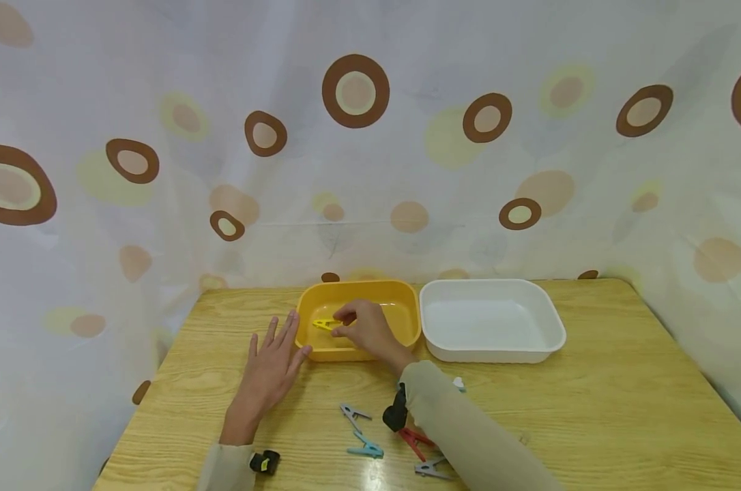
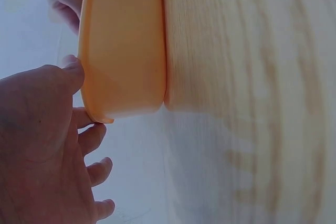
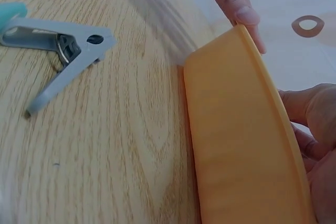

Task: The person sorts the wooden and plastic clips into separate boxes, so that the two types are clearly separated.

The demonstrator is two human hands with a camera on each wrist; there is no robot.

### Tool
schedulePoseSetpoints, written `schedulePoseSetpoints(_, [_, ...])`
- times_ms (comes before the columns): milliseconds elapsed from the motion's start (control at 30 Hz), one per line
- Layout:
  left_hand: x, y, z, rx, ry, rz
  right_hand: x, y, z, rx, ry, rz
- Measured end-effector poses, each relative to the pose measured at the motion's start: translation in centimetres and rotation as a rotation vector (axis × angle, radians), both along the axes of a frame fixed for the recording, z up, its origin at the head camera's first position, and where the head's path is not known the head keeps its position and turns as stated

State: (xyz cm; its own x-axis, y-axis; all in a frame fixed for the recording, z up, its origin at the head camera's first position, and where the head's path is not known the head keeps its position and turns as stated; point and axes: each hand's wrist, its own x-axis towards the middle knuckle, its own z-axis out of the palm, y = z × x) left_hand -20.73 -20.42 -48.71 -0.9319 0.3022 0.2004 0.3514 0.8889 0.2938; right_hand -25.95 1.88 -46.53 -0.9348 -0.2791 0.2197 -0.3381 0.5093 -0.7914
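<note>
My right hand (image 1: pixel 370 329) reaches into the orange-yellow tray (image 1: pixel 321 354), its thumb and fingertips pinching one end of a yellow clothespin (image 1: pixel 325 324). That clothespin is low inside the tray, hidden behind the wall in both wrist views. At the tray's left end my left hand (image 1: pixel 271 368) has its fingers extended, with thumb and index fingertip touching the rim at the near left corner. The left wrist view shows this hand (image 2: pixel 44 129) at the rim, its other fingers spread beside the tray.
A white tray (image 1: pixel 493 354) stands right beside the yellow one. Nearer on the wooden table lie a grey clothespin (image 1: pixel 353 413), a teal clothespin (image 1: pixel 367 447), a red clothespin (image 1: pixel 415 442) and another grey clothespin (image 1: pixel 430 469). A small white-and-teal piece (image 1: pixel 459 384) shows beside the right sleeve.
</note>
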Motion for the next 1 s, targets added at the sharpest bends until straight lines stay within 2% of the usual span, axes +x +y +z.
schedulePoseSetpoints(267, [0.0,-0.1,-0.3,-0.004,-0.018,0.005,-0.3,-0.3,-0.4,0.018,-0.012,0.014])
schedulePoseSetpoints(567, [0.0,0.1,-0.2,0.014,-0.013,0.001,-0.2,0.0,-0.3,-0.012,-0.090,0.014])
schedulePoseSetpoints(833, [-0.1,0.1,0.0,0.011,-0.018,-0.002,0.2,0.5,0.2,-0.020,-0.034,0.009])
schedulePoseSetpoints(1000, [0.0,0.0,-0.1,0.010,-0.018,0.001,1.2,1.5,1.0,-0.060,-0.013,0.025])
